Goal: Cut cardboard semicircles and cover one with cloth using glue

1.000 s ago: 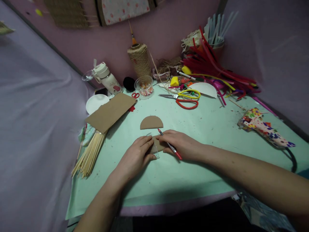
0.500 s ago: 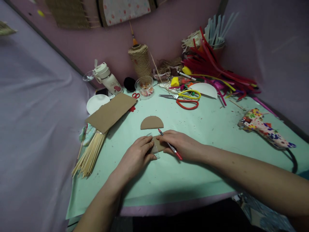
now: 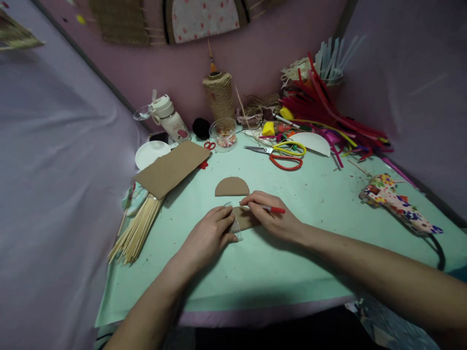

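My left hand (image 3: pixel 210 232) presses a clear ruler (image 3: pixel 238 231) down across a small piece of brown cardboard (image 3: pixel 245 219), its fingers on one end and thumb near the other. In my right hand (image 3: pixel 275 218) is a red pen (image 3: pixel 274 209), pinched in a writing grip. The pen's tip points left, near the cardboard's upper edge by the ruler; whether it touches I cannot tell. Part of the cardboard lies under my right hand. Just beyond both hands rests a half-round cardboard piece (image 3: pixel 232 187), flat side toward me.
Scissors (image 3: pixel 272 150) with yellow and red handles lie beyond. To the left, a cardboard sheet (image 3: pixel 175 167) rests over a bundle of sticks (image 3: pixel 136 233). A flower-patterned glue gun (image 3: pixel 401 204) lies right. Twine (image 3: pixel 219 95), a bead cup (image 3: pixel 225 135) and a bottle (image 3: pixel 171 119) stand behind.
My right hand has turned the pen so that its tip now points left toward the ruler and its red end points right. My left hand stays on the ruler. The view has shifted slightly.
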`<state>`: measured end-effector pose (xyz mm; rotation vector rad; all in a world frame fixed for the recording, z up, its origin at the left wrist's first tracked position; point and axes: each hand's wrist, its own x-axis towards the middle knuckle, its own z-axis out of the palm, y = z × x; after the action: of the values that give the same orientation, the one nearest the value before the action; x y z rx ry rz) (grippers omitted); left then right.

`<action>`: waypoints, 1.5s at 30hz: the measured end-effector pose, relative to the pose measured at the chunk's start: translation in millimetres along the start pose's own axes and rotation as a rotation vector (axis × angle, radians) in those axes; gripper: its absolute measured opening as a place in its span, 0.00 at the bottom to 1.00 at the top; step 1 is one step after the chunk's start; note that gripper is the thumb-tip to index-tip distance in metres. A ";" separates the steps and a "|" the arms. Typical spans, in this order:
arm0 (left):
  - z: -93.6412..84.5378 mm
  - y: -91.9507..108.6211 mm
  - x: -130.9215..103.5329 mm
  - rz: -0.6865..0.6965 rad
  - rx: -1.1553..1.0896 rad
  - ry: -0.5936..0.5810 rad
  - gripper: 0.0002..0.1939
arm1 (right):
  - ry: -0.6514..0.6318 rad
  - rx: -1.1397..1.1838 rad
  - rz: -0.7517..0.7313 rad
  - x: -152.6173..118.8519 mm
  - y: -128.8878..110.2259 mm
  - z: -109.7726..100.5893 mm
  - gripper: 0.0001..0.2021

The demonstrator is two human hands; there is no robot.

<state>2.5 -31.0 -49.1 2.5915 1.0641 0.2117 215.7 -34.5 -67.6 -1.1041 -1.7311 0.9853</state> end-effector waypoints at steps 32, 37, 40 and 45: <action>-4.7 5.0 0.7 -0.013 -0.047 -0.030 0.15 | 0.003 0.089 0.243 6.7 12.7 15.5 0.10; -4.4 4.9 0.9 -0.004 -0.047 -0.013 0.14 | -0.001 0.073 0.222 5.8 11.0 14.6 0.10; -4.1 4.9 1.1 0.002 -0.045 -0.011 0.14 | -0.008 0.055 0.212 5.1 9.6 14.0 0.10; -4.6 5.2 1.4 -0.003 -0.027 -0.025 0.14 | -0.020 0.024 0.200 4.2 8.1 12.4 0.10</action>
<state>5.7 -32.3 -42.9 2.5622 1.0490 0.1911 205.4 -30.2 -78.3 -1.2743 -1.6436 1.1389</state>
